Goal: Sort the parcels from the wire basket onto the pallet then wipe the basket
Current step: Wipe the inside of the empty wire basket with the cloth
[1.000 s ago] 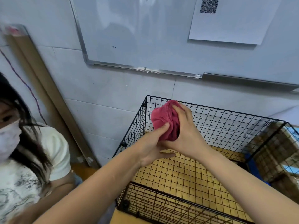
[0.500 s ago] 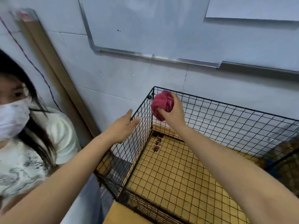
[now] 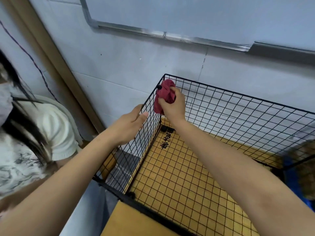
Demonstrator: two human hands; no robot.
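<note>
The black wire basket (image 3: pixel 238 97) stands on a yellow board against the wall, with nothing inside it. My right hand (image 3: pixel 173 106) grips a bunched red cloth (image 3: pixel 164 94) and holds it against the inside of the basket's far left corner, just under the rim. My left hand (image 3: pixel 129 124) rests on the outside of the basket's left wall, fingers curled over the top wire. No parcels lie in the basket.
A person in a white shirt and face mask (image 3: pixel 25 133) sits close on the left. A wooden plank (image 3: pixel 56 65) leans on the wall behind them. Brown boxes on something blue (image 3: pixel 303 167) show through the basket's right wall. A whiteboard rail (image 3: pixel 170 35) runs above.
My left hand let go of the cloth and moved left onto the basket's left wall. My right hand carried the cloth down to the far left corner. The view tilted downward.
</note>
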